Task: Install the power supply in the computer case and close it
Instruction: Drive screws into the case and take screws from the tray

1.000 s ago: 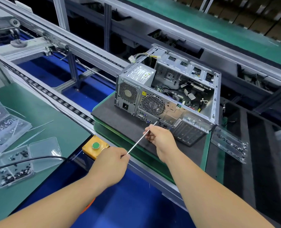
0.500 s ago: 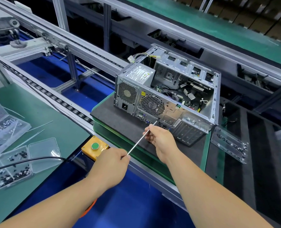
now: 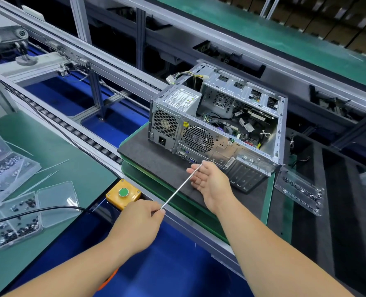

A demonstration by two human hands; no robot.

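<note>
Evidently the fastening step: power supply [image 3: 173,108] already sits in the upper left corner of the case [image 3: 218,125], label up, fan grille and socket flush with the rear panel. Case lies on its side on the dark mat [image 3: 156,159], rear panel toward the person, open side up, so the cover is not yet on. No cover can be made out.

Case looks like bare grey steel, perforated fan grille mid rear panel, ports below it, slot covers at the near right corner. Board and loose cables visible inside. A yellow-black wire bundle [image 3: 186,75] sticks out past the supply at the far left corner, apparently unplugged.

Left hand [image 3: 138,219] grips the near end of a long thin screwdriver shaft [image 3: 179,187], fingers curled round it; handle hidden in the fist. Right hand [image 3: 212,181] is palm up, fingers loosely spread, shaft tip resting across them just beside the ports. Whether a screw sits on the tip, cannot tell.

Next move, as a guess: line the tip up on a supply screw hole at the rear panel's left end, steady hand needed, shaft is long and whippy.

Mat rides on a green pallet [image 3: 135,174] on the conveyor. Yellow box with green button [image 3: 123,192] sits at the pallet's near left corner. Clear screw boxes [image 3: 34,211] lie on the green bench [image 3: 70,151] to the left; another clear tray [image 3: 300,189] right of the case.
</note>
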